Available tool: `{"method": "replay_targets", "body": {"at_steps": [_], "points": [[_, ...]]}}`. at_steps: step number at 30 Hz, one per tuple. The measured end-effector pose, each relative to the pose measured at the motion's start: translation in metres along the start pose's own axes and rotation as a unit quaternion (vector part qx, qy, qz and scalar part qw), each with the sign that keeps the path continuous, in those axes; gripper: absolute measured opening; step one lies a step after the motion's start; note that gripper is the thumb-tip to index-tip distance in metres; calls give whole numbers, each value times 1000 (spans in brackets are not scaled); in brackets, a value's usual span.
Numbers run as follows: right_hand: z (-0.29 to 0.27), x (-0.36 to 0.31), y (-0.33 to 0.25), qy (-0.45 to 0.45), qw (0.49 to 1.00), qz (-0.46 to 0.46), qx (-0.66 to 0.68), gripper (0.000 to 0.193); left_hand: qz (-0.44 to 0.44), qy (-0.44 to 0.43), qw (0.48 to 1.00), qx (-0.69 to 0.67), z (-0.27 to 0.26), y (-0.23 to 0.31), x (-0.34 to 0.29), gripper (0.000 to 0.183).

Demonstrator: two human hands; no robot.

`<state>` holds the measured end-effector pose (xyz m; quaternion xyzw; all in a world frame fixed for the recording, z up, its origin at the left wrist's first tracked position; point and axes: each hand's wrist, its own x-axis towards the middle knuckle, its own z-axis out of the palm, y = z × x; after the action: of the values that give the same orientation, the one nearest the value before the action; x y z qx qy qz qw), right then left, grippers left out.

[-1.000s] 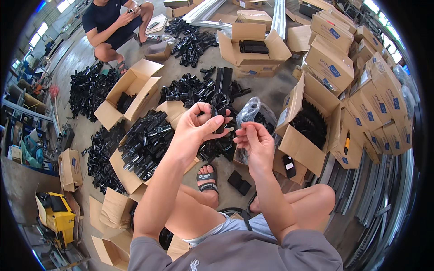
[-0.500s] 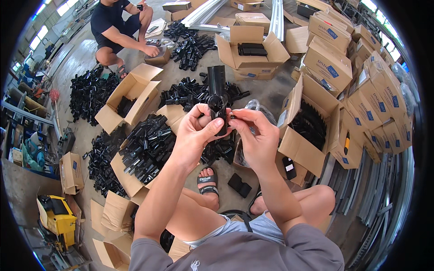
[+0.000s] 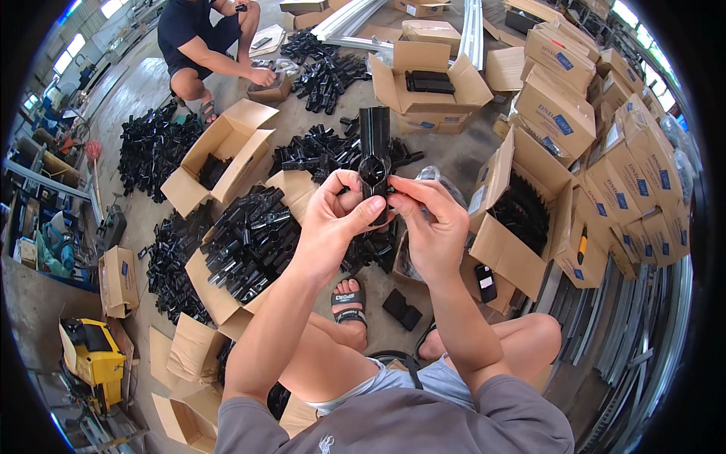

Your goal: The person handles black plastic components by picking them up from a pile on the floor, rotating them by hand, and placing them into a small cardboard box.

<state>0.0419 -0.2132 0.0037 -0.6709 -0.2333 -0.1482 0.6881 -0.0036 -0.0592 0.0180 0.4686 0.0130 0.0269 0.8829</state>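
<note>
A glossy black tube fitting [image 3: 374,140] stands upright in front of me, its round barrel at the top. My left hand [image 3: 344,212] is closed round its lower part, the thumb lying across the front. Against the fitting's right side, the thumb and forefinger of my right hand [image 3: 432,219] are pinched together. Whatever small piece they may hold is hidden behind the fingertips. Beyond my hands lies a heap of similar black fittings [image 3: 314,155]. To the left, more fittings [image 3: 253,242] fill an open carton.
An open carton [image 3: 522,265] of black parts stands at right, another [image 3: 431,121] at the far middle. Stacked cartons [image 3: 556,110] and metal profiles [image 3: 597,318] line the right side. A co-worker [image 3: 200,45] squats at far left. A black wallet [image 3: 401,309] lies near my foot.
The right fingertips have come closer against the fitting's side, hiding the small dark piece seen between them earlier. The fitting has shifted slightly to the right and up in view.
</note>
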Motion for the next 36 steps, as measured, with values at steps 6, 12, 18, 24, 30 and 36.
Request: {"method": "replay_targets", "body": {"at_steps": [6,12,18,24,30,36], "points": [[1,0,1,-1,1000,24,-18,18,3,2,1000,-1,-2,-2,0,28],[2,2,-8,-29,991,-11,-130,12,-4,9,1000,12,0,-1,1,29],[0,6,-6,-41,984,-58,-166,16,0,2,1000,26,0,-3,2,29],[-7,7,6,-93,972,-24,-214,25,-2,-24,999,47,-6,-8,2,29],[-11,-1,-2,-63,992,46,-104,16,-7,-1,999,34,7,-3,2,28],[-7,-8,19,-10,999,-23,-22,17,-8,-24,1000,16,0,-8,2,27]]}}
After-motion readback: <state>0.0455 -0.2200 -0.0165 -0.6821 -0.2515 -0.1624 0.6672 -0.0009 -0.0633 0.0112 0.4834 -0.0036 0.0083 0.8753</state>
